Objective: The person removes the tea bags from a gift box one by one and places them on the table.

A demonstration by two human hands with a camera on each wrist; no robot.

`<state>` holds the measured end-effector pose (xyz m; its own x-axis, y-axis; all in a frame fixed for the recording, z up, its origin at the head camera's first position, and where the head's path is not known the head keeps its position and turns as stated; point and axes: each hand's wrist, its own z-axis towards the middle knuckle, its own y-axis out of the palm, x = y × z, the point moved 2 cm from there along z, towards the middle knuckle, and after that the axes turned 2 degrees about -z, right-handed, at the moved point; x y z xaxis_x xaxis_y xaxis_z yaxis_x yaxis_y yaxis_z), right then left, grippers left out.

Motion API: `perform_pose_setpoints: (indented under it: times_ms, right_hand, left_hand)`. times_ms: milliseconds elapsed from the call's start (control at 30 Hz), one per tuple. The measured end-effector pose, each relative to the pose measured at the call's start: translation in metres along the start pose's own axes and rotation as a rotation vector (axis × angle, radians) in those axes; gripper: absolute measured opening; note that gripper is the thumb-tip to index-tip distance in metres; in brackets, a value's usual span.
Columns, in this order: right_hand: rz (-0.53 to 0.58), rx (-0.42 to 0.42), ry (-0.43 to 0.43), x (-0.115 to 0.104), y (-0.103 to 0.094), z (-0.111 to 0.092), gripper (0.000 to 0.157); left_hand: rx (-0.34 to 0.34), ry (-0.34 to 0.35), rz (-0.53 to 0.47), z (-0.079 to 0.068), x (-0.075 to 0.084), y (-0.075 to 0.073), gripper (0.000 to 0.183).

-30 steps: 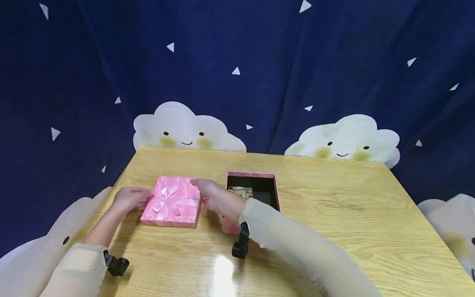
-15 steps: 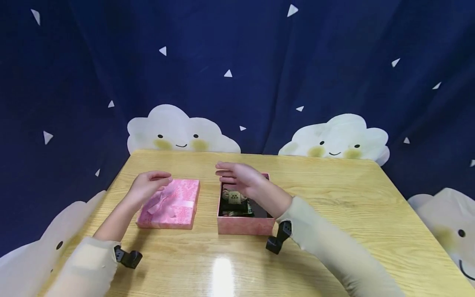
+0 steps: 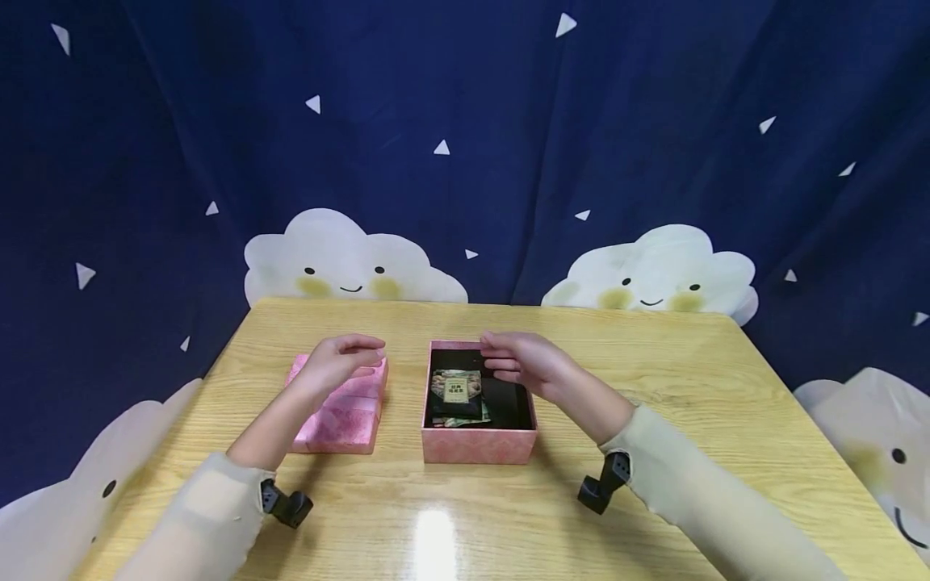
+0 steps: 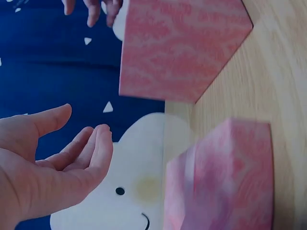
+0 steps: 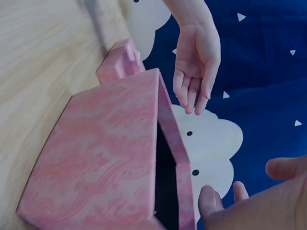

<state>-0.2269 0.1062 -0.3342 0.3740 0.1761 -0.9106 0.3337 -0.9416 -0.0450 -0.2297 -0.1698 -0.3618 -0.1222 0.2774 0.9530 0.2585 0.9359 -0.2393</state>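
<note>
A pink patterned gift box (image 3: 479,446) stands uncovered on the table. Inside its dark interior, on the left, lie dark printed packets (image 3: 456,392). To its left the pink lid (image 3: 345,420) with a ribbon bow lies flat, partly hidden by my left arm. My left hand (image 3: 341,363) hovers over the lid with relaxed fingers and holds nothing; the left wrist view also shows the lid (image 4: 225,177) and box (image 4: 177,48) apart from it. My right hand (image 3: 526,363) hangs over the box's right back part, fingers loose, holding nothing. The right wrist view shows the box (image 5: 100,153) close by.
The wooden table (image 3: 654,403) runs out to the right of the box. Behind it hangs a dark blue curtain (image 3: 363,161) with white triangles and clouds. A black wrist camera (image 3: 603,484) is on each forearm.
Both hands have come off the lid, which lies beside the box. My right hand has moved right over the box; my left hand rose and shifted right above the lid.
</note>
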Motion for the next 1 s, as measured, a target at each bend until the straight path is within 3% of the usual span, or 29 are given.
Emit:
perform_pose_setpoints:
  times_ms: [267,533,833,1000]
  right_hand:
    - [0.023,-0.034,0.026,0.014,-0.010,0.001,0.050]
    - [-0.042,-0.061,0.040,0.025,-0.015,0.004,0.050]
    - [-0.132,-0.080,-0.014,0.027,-0.010,0.005,0.048]
    - [-0.195,-0.073,0.027,0.021,-0.007,0.009,0.047]
  left_hand:
    - [-0.071,-0.076,-0.058,0.012,-0.008,0.025,0.044]
    - [-0.134,-0.113,-0.201,0.019,-0.015,0.046,0.044]
    - [-0.080,-0.138,-0.209,0.020,-0.024,0.059,0.043]
    - [-0.068,-0.145,-0.208,0.020,-0.027,0.063,0.041]
